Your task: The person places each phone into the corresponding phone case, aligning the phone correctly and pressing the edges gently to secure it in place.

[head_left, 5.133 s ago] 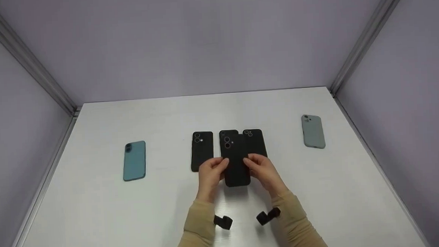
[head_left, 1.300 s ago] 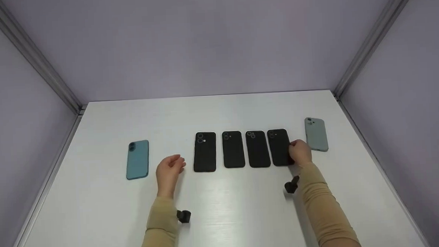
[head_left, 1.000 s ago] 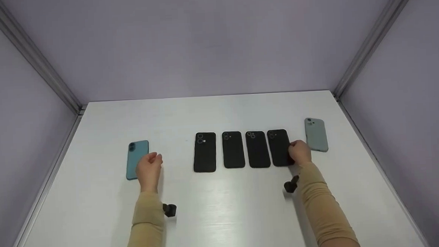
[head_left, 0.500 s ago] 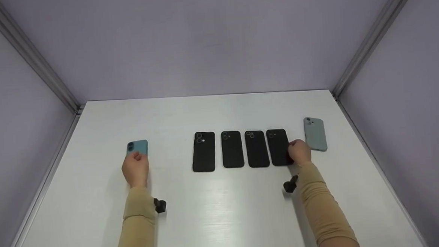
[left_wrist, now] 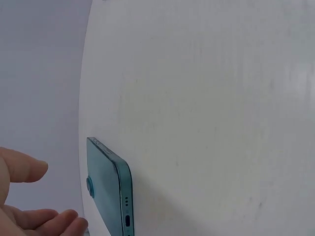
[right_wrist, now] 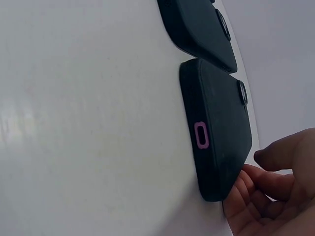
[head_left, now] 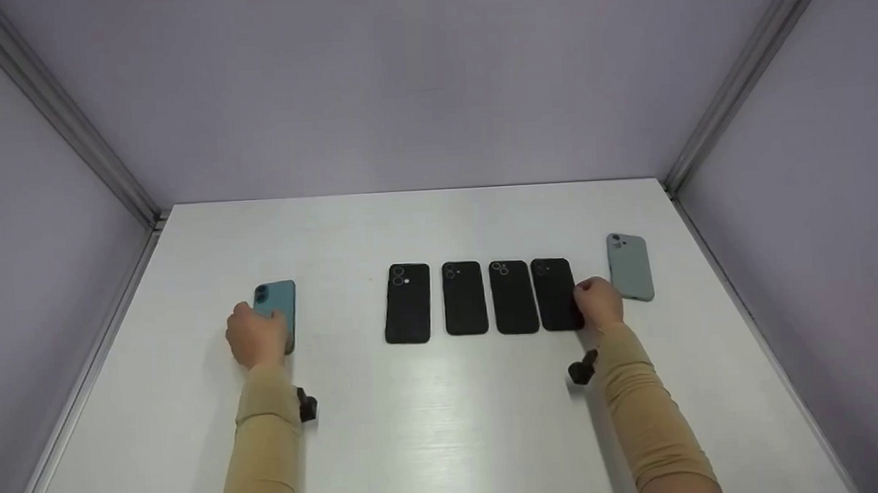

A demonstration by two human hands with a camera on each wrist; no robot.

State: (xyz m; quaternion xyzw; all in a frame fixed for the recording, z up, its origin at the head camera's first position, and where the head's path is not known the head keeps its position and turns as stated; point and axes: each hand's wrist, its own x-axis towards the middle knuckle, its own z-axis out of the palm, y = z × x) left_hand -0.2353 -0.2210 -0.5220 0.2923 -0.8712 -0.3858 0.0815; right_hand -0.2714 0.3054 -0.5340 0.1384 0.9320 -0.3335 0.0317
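Note:
My left hand point(head_left: 256, 336) hovers over the lower left part of a teal phone point(head_left: 282, 298) lying camera side up. In the left wrist view its thumb and fingers are spread apart, beside the teal phone point(left_wrist: 104, 179) and holding nothing. At the right, my right hand point(head_left: 600, 303) touches the right edge of the rightmost black phone point(head_left: 554, 294). The right wrist view has its bent fingers against the side of that black phone point(right_wrist: 226, 125), which has a pink-rimmed charging port, while the thumb point(right_wrist: 283, 150) stays raised off it.
Left of that phone, more black phones lie in a row: one close by point(head_left: 515, 299), a middle one point(head_left: 465, 299) and a leftmost one point(head_left: 407, 306). A pale grey-green phone point(head_left: 630, 268) lies behind my right hand. Walls enclose the white table point(head_left: 433, 419) at back and sides.
The black phone held by both hands earlier now lies at the row's right end. My left hand has since moved left to the teal phone; the right has stayed at the black phone's edge.

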